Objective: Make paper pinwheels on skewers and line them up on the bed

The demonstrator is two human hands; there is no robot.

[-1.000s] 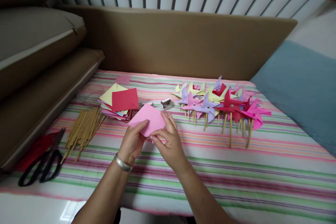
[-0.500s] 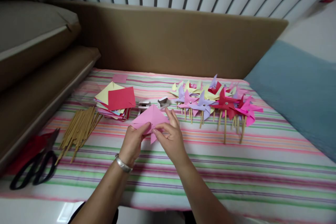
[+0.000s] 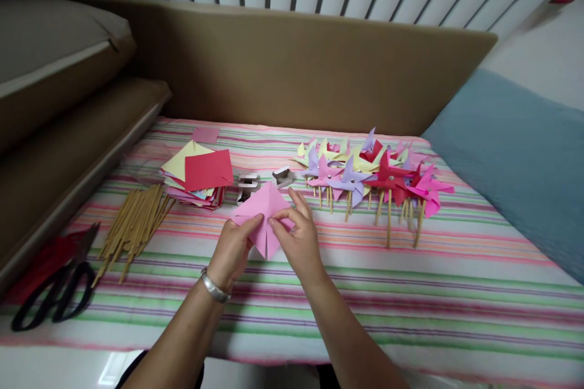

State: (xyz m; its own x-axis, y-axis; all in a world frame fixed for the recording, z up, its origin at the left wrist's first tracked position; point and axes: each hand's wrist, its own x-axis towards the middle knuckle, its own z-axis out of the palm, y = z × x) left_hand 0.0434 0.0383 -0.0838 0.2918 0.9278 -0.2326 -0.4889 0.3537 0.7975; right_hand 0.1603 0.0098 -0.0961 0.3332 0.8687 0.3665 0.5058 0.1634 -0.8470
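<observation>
- The left hand (image 3: 232,249), a silver bracelet (image 3: 214,287) on its wrist, has its grip closed on the pink paper square (image 3: 263,213), thumb and fingertips pinching near the middle.
- The right hand (image 3: 301,242) pinches the same sheet from the other side, its grip closed beside the left thumb; the paper stands between both hands, its lower corner pointing down just above the striped cloth (image 3: 410,292).
- Black scissors (image 3: 50,298) lie far left on the tabletop, wooden sticks (image 3: 132,228) beyond them.
- A stack of coloured paper squares (image 3: 198,176) sits behind the sheet to the left.
- Two small metal pieces (image 3: 249,185) lie just behind the paper.
- Finished pinwheels (image 3: 369,176) on sticks lie to the right, well apart.
</observation>
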